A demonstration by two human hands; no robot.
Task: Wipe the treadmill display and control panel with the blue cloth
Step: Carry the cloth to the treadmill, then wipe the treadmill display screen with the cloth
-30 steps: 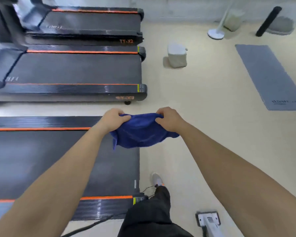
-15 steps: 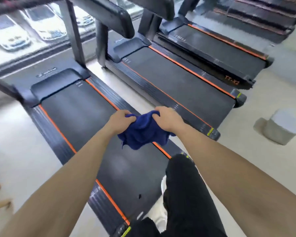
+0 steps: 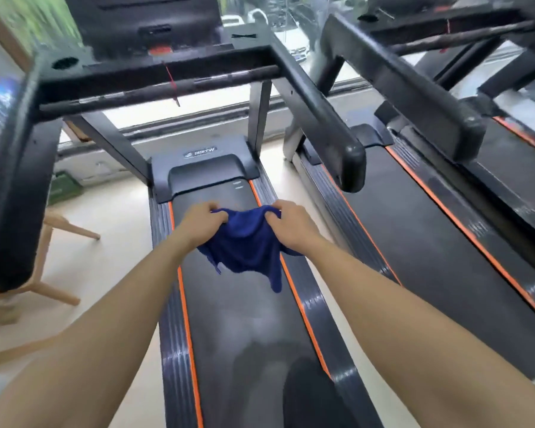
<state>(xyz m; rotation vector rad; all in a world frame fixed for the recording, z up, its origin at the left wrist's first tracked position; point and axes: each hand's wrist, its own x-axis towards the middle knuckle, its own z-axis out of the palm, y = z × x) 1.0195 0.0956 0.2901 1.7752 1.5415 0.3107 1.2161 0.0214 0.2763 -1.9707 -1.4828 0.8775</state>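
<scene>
A blue cloth (image 3: 247, 245) hangs bunched between both hands above the black treadmill belt (image 3: 247, 319). My left hand (image 3: 200, 223) grips its left edge and my right hand (image 3: 291, 223) grips its right edge. The treadmill's dark control panel (image 3: 142, 23) with a red spot sits at the top of the view, well above and beyond the hands. Below it runs a black crossbar (image 3: 158, 84), with handrails (image 3: 318, 115) coming toward me on both sides. Only the display's lower part shows.
A second treadmill (image 3: 430, 242) with orange stripes stands close on the right, its handrail (image 3: 408, 88) overhead. Wooden legs (image 3: 53, 273) of a stand are on the pale floor at left. My dark trouser leg (image 3: 309, 396) is over the belt. A window is ahead.
The view has swung from the floor beside the treadmills to facing along the near treadmill toward its console. Both hands kept the cloth between them and it now hangs a little looser.
</scene>
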